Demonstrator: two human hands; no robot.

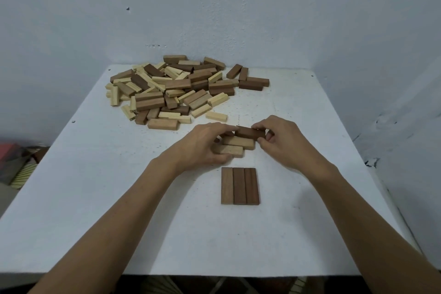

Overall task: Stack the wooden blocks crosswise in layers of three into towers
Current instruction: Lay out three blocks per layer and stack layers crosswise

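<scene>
Three blocks are held sideways just behind the bottom layer.

The bottom layer [239, 186] of three dark blocks is laid flat on the tabletop [95, 198], with its long sides pointed away from the person. Just behind it, the three loose blocks [238, 142] are gripped at their ends by the left hand [202, 145] and the right hand [282, 144]. Their long sides are turned left to right, across the layer. Both hands are about equally near it. It is judged that the set need only be brought back and put on top. The big pile [176, 88] is seen well behind the layer.
</scene>
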